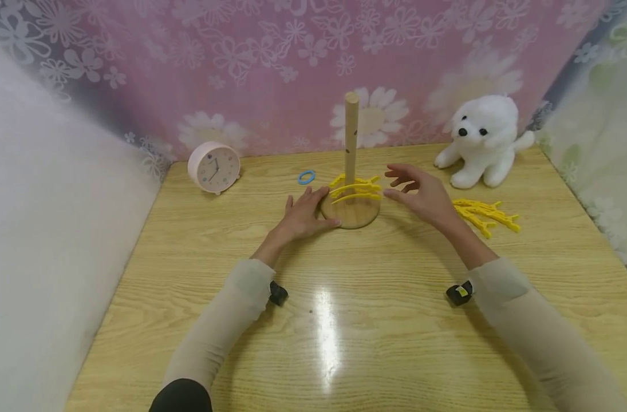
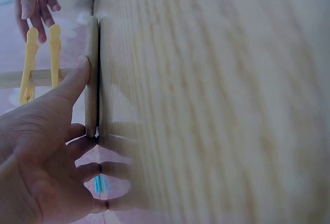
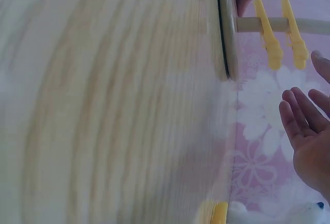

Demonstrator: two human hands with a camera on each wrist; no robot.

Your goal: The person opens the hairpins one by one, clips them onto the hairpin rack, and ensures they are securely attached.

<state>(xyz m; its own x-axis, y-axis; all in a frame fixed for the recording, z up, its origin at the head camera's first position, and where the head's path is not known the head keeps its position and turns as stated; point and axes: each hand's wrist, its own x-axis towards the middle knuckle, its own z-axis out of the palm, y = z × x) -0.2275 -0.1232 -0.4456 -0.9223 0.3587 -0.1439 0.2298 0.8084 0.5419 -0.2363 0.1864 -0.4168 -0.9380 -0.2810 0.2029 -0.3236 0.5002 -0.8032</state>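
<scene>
Near the desk's [image 1: 385,326] back edge, the left hand [image 1: 304,216], fingers spread against the round base [image 1: 355,217], should brace it firmly, while the right hand [image 1: 421,195], empty and relaxed, should nudge the yellow pieces [image 1: 366,187] at the post [image 1: 351,137] gently.

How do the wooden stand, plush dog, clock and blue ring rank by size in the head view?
1. Wooden stand and plush dog, unranked: stand taller, dog wider
2. Clock
3. Blue ring

Clock [image 1: 215,167] left, clips [image 1: 373,187] on post [image 1: 351,140], toy dog [image 1: 487,143] right
</scene>
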